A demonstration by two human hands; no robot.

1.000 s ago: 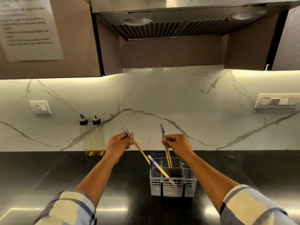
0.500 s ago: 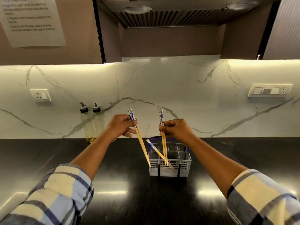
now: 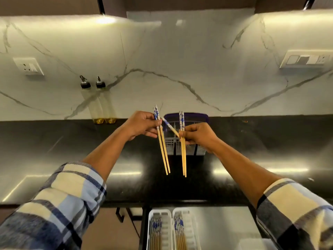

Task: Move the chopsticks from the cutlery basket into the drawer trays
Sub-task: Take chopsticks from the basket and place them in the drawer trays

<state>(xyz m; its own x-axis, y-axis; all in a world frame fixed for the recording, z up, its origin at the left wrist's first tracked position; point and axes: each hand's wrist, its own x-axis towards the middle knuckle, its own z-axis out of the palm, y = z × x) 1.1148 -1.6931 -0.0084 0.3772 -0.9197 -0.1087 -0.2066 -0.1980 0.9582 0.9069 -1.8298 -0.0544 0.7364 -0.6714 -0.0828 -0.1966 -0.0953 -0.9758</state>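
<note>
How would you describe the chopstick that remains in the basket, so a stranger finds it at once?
On the black counter, by the marble wall, stands a grey basket. One chopstick leans out of it to the left, blue-patterned end up, between the two hands. No hand holds it; each other pair is gripped.

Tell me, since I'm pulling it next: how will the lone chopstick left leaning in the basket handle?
The chopstick looks thin and straight, so probably stiff and light. It looks round, so it may roll once laid flat. The cutlery basket looks light and may shift if the stick drags.
</note>
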